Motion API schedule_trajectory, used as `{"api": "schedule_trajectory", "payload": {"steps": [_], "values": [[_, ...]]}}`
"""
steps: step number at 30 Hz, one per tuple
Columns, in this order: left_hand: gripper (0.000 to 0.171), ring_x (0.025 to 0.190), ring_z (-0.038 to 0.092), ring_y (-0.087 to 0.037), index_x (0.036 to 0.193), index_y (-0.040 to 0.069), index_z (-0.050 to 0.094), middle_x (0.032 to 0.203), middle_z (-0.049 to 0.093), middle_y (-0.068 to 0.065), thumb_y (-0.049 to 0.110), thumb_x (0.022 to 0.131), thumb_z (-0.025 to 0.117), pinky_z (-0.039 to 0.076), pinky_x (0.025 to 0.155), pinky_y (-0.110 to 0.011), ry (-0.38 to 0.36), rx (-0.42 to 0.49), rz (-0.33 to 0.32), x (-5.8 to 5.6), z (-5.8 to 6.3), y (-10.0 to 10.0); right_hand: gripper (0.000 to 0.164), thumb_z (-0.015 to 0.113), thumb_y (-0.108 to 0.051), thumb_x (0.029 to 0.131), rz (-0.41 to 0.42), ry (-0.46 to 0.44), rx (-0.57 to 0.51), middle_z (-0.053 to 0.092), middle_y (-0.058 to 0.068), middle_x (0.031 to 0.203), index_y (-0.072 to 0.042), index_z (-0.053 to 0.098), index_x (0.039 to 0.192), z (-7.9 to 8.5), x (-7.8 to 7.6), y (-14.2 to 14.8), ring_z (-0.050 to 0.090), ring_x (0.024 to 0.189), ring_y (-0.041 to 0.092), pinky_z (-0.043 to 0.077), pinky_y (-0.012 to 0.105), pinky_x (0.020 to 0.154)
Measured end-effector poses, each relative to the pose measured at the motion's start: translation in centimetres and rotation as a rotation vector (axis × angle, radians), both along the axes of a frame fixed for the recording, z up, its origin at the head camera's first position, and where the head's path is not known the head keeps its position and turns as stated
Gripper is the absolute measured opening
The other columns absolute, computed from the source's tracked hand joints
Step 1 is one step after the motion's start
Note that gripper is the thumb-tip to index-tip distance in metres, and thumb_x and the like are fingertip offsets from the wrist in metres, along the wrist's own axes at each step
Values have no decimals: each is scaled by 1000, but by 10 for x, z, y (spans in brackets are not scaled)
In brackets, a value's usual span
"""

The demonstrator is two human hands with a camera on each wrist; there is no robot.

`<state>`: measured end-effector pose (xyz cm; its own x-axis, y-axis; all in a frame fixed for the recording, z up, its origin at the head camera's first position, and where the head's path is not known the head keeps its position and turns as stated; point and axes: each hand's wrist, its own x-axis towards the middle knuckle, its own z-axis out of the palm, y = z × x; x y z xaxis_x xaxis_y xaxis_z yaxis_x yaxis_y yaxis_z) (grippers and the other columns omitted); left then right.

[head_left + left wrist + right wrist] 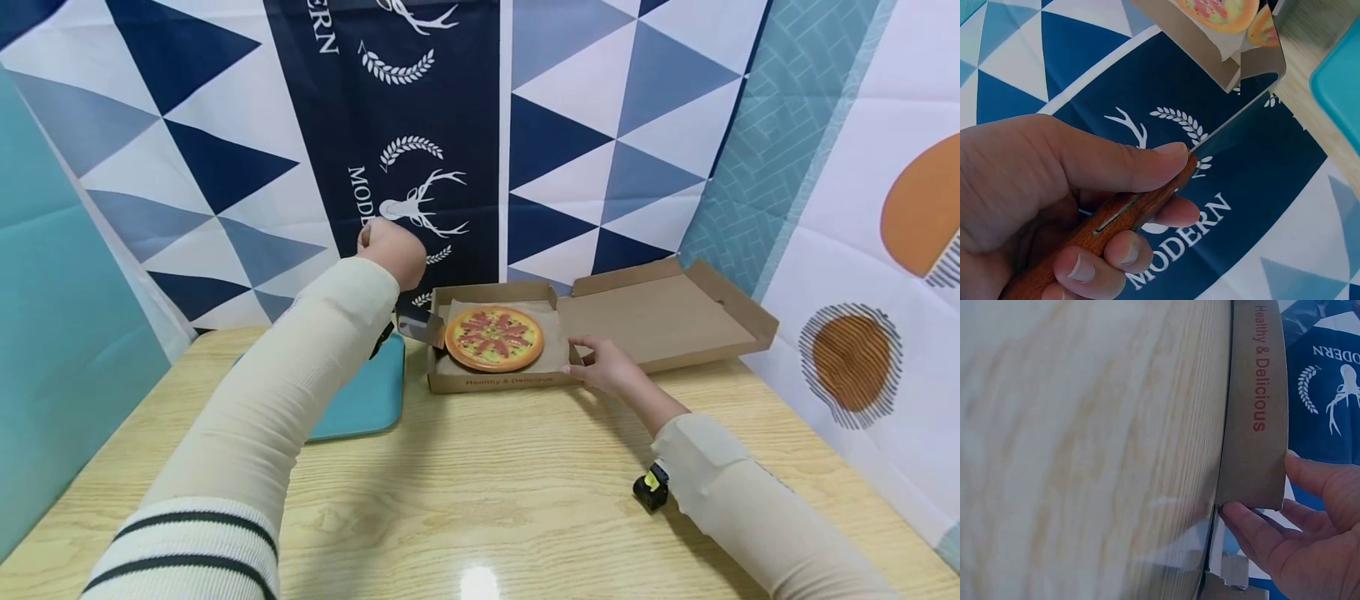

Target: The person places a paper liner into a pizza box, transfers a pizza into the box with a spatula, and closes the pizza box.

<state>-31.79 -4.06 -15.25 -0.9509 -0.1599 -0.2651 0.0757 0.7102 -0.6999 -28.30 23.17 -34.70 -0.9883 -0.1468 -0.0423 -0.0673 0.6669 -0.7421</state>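
My left hand (396, 252) is raised above the left back of the table, its fingers and thumb wrapped round the wooden handle (1107, 228) of a metal spatula. The spatula's shiny blade (420, 324) slants down over the left wall of an open cardboard pizza box (480, 385), its end at the pizza's left edge. The whole round pizza (495, 338) lies on brown paper inside, topped with red pieces. At the box's front right corner, my right hand (609, 367) grips the wall, thumb at the top edge and fingertips around the corner in the right wrist view.
The box's lid (652, 321) lies folded open to the right, near the side curtain. Left of the box sits a blue tray (367, 404), partly hidden by my left arm. Patterned cloth (555, 167) hangs behind the wooden table (480, 475).
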Motion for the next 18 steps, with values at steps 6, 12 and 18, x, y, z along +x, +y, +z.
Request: {"api": "schedule_trajectory", "payload": {"steps": [6, 12, 18], "values": [[36, 48, 40, -11, 65, 15, 46, 63, 45, 4, 21, 100, 42, 28, 44, -23, 33, -81, -63, 8, 2, 5, 62, 65, -15, 95, -5, 3, 7, 56, 32, 123, 0, 36, 148, -1, 0, 0, 64, 99, 34, 52, 45, 84], [20, 52, 45, -13, 79, 12, 57, 78, 53, 1, 17, 96, 48, 34, 47, -22, 87, -36, -102, 14, 8, 3, 63, 65, -15, 95, 5, -2, -2, 56, 33, 121, 2, 35, 148, -1, 0, -1, 65, 95, 33, 54, 41, 80], [17, 59, 49, -15, 93, 12, 66, 95, 59, -1, 18, 95, 49, 40, 53, -26, 144, 47, -170, 20, 11, -12, 63, 65, -14, 95, 4, -1, -15, 56, 34, 122, 2, 35, 148, 0, 1, -1, 66, 92, 32, 54, 41, 79]]}}
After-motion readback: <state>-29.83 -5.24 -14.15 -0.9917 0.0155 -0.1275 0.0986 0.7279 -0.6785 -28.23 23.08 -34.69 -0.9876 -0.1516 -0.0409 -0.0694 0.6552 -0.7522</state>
